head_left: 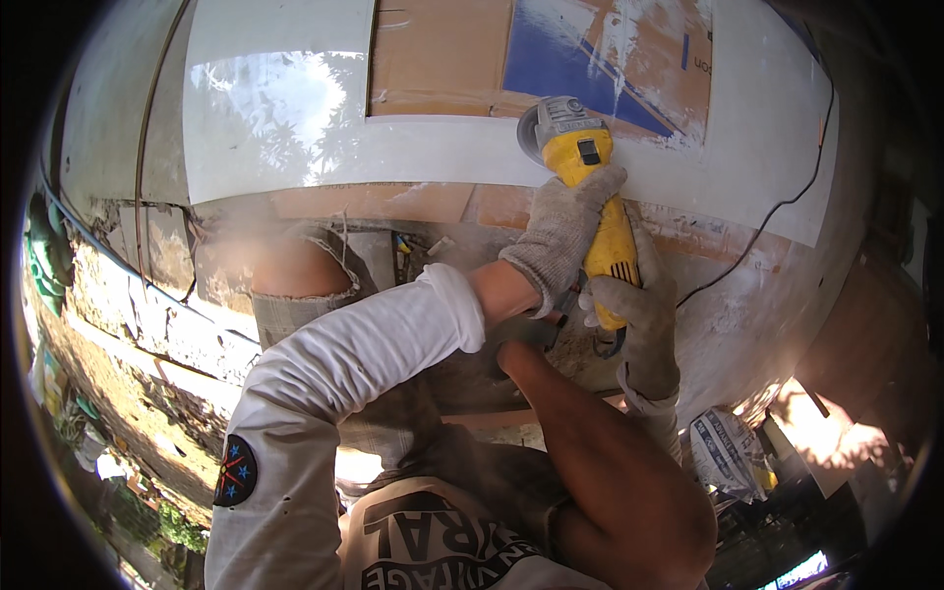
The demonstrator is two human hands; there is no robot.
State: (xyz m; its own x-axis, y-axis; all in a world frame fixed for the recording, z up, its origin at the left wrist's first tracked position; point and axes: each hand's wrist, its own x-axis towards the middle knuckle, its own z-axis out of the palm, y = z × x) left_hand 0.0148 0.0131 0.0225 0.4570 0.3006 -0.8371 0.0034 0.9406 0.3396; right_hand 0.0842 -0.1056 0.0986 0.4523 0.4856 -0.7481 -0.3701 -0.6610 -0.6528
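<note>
A yellow angle grinder (588, 167) with a grey head runs its disc along the lower edge of a large white tile (295, 118). My left hand (565, 224), in a grey knit glove, wraps the front of the grinder's body. My right hand (637, 307), gloved the same way, grips the rear handle just behind it. Dust hangs below the tile edge. The tile lies over a flattened cardboard sheet (442, 49) with a blue printed patch.
The grinder's black cord (777, 211) trails right across the tile. My knee shows through torn trousers (305, 270) beside the tile. A rough broken concrete ledge (147, 315) runs at left, and a crumpled sack (728, 452) lies at lower right.
</note>
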